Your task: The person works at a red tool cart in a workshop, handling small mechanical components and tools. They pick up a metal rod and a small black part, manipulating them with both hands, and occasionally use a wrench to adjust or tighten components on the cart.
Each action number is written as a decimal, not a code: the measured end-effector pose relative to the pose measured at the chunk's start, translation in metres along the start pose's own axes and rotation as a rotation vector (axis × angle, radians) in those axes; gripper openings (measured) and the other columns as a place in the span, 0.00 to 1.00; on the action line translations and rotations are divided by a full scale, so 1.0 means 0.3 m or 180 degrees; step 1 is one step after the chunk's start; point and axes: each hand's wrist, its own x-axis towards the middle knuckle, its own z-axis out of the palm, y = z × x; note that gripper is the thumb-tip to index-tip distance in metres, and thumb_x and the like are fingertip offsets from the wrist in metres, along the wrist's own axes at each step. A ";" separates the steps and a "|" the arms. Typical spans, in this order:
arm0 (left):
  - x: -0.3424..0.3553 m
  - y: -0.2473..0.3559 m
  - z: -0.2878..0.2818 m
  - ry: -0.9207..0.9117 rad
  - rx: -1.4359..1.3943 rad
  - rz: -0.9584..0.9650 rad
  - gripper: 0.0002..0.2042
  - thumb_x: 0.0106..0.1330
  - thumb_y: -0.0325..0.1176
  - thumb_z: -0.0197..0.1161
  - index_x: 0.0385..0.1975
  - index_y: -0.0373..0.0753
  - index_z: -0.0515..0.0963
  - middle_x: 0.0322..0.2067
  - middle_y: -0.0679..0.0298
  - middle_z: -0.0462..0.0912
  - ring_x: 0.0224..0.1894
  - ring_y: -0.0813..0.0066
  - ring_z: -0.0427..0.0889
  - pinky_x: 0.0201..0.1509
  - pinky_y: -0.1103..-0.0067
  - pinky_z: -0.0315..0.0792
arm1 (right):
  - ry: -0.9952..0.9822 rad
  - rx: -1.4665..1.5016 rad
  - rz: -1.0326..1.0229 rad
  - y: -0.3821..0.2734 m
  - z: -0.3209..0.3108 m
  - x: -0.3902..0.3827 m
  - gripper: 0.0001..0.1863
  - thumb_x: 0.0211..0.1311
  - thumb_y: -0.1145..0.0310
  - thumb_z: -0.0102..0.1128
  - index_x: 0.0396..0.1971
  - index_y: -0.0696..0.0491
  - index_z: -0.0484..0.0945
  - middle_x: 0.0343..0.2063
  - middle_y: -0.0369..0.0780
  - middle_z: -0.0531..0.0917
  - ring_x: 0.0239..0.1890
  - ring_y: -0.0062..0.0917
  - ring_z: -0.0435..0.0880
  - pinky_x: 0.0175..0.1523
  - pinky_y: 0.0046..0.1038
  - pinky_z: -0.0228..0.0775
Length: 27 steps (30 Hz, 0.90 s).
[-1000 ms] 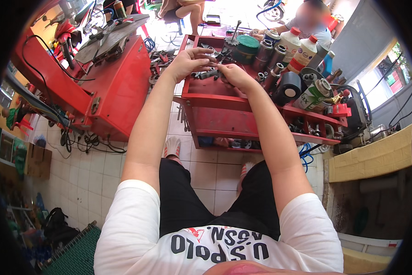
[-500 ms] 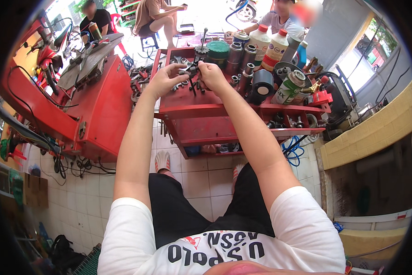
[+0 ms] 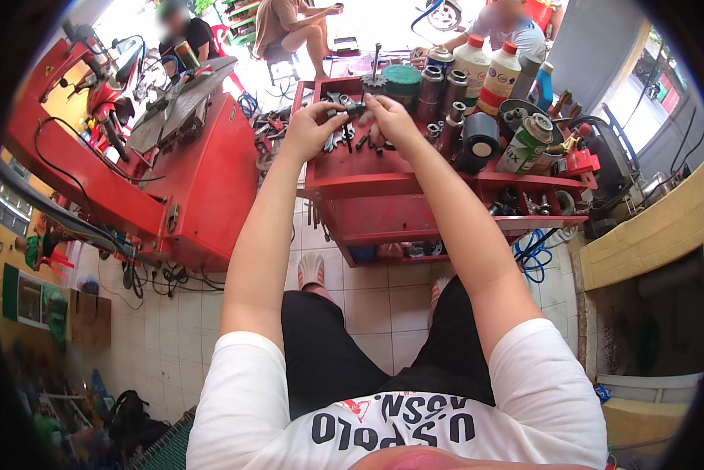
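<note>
My left hand (image 3: 311,129) and my right hand (image 3: 391,123) meet over the top tray of a red tool cart (image 3: 344,168), both gripping a small dark metal tool (image 3: 355,108) with a thin shaft; its exact shape is partly hidden by my fingers. Loose wrenches and small parts lie beneath my hands. A toothed metal part (image 3: 374,81), a green tub (image 3: 403,84), steel cylinders (image 3: 432,92) and two white bottles with red caps (image 3: 499,78) stand just beyond and to the right.
A big red machine (image 3: 199,180) with cables fills the left. Spray cans (image 3: 516,153) crowd the cart's right end beside a yellow ledge (image 3: 642,207). A seated co-worker (image 3: 285,35), another in black (image 3: 181,39) and a third (image 3: 508,27) are beyond. Blue hose (image 3: 533,258) lies right.
Since a second ago, the dark tool has come into view between my hands, with my left fingers now curled on it. The view shifted, bringing more of the co-workers behind into sight.
</note>
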 end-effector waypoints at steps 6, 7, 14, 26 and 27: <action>-0.003 -0.010 0.004 0.0057 0.0051 0.0025 0.12 0.70 0.32 0.73 0.48 0.33 0.87 0.39 0.65 0.90 0.40 0.83 0.86 0.45 0.82 0.79 | -0.0215 0.0133 -0.0189 0.035 -0.013 0.005 0.13 0.77 0.60 0.63 0.44 0.56 0.79 0.29 0.36 0.84 0.16 0.14 0.73 0.20 0.22 0.64; -0.005 0.014 0.016 0.0011 0.0078 0.0007 0.12 0.69 0.33 0.74 0.47 0.33 0.87 0.38 0.66 0.90 0.40 0.83 0.86 0.45 0.82 0.79 | -0.0228 0.0160 -0.0063 0.033 -0.028 0.000 0.14 0.78 0.57 0.62 0.41 0.55 0.79 0.25 0.33 0.80 0.15 0.13 0.71 0.20 0.22 0.62; -0.026 0.045 -0.003 0.0109 0.0231 -0.0107 0.13 0.68 0.34 0.75 0.47 0.35 0.88 0.36 0.67 0.90 0.37 0.85 0.84 0.43 0.83 0.77 | -0.0080 0.0075 0.0047 0.012 0.004 -0.009 0.16 0.80 0.55 0.60 0.41 0.54 0.80 0.26 0.34 0.82 0.15 0.14 0.72 0.19 0.21 0.60; -0.034 0.063 0.020 0.0241 0.0369 0.0112 0.17 0.63 0.32 0.80 0.49 0.34 0.87 0.38 0.64 0.92 0.38 0.83 0.87 0.44 0.82 0.80 | 0.0051 -0.0307 0.0165 0.027 -0.006 -0.002 0.21 0.82 0.47 0.53 0.40 0.51 0.79 0.23 0.35 0.82 0.13 0.15 0.71 0.17 0.22 0.57; -0.033 0.066 0.020 0.0228 0.0287 0.0062 0.17 0.62 0.32 0.80 0.49 0.34 0.88 0.38 0.64 0.92 0.39 0.83 0.87 0.45 0.82 0.80 | -0.0033 -0.0283 0.0145 0.029 -0.010 -0.001 0.22 0.82 0.47 0.53 0.41 0.53 0.79 0.24 0.36 0.83 0.13 0.16 0.72 0.18 0.23 0.58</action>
